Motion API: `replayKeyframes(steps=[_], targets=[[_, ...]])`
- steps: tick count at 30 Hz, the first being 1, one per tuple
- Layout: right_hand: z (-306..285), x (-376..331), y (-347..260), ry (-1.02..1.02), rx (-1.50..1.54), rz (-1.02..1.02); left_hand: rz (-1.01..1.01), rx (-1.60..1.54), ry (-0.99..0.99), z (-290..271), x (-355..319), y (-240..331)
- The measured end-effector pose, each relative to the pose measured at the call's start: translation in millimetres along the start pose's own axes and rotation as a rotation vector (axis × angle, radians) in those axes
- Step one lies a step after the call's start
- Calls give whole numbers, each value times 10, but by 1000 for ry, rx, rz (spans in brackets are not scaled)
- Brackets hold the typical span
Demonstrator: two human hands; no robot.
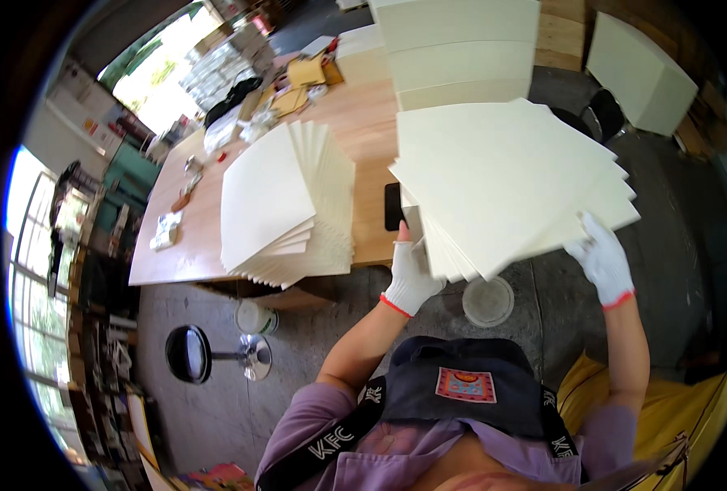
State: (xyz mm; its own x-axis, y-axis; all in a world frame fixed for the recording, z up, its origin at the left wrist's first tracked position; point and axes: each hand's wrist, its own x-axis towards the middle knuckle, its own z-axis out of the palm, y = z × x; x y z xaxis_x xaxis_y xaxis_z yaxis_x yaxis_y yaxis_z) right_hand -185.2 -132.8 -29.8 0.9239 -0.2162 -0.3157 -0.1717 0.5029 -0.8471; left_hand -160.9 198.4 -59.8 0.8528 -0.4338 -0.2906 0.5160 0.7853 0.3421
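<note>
Large white sheets point(502, 180), fanned out at their corners, lie in a stack at the table's near right. My left hand point(412, 277), in a white glove with a red cuff and the thumb tip bare, grips the near left edge of these sheets. At the right, my gloved right hand point(603, 260) is closed on the near right edge, fingertips on top. The undersides of both grips are hidden. To the left stands a second fanned pile of white sheets point(267, 192) on the table. A black phone point(393, 206) lies between the two piles.
Tall white stacks point(465, 53) rise behind the sheets. On the wooden table point(191, 245) are a small white packet point(166, 231) and brown paper items point(306, 72). Below stand a stool point(189, 354), a white bucket point(255, 317) and a round grey-lidded container point(488, 302). Yellow material point(699, 417) hangs at lower right.
</note>
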Motion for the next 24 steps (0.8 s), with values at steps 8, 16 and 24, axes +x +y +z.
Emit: replayKeyframes(steps=[8, 16, 24], targets=[[-70, -348, -307, -188, -220, -23, 280, 524, 120, -61, -431, -16], [2014, 29, 72, -775, -354, -341, 880, 255, 144, -28, -1106, 1139], [3915, 52, 1540, -979, -241, 161, 1167, 220, 316, -853, -1140, 2502]])
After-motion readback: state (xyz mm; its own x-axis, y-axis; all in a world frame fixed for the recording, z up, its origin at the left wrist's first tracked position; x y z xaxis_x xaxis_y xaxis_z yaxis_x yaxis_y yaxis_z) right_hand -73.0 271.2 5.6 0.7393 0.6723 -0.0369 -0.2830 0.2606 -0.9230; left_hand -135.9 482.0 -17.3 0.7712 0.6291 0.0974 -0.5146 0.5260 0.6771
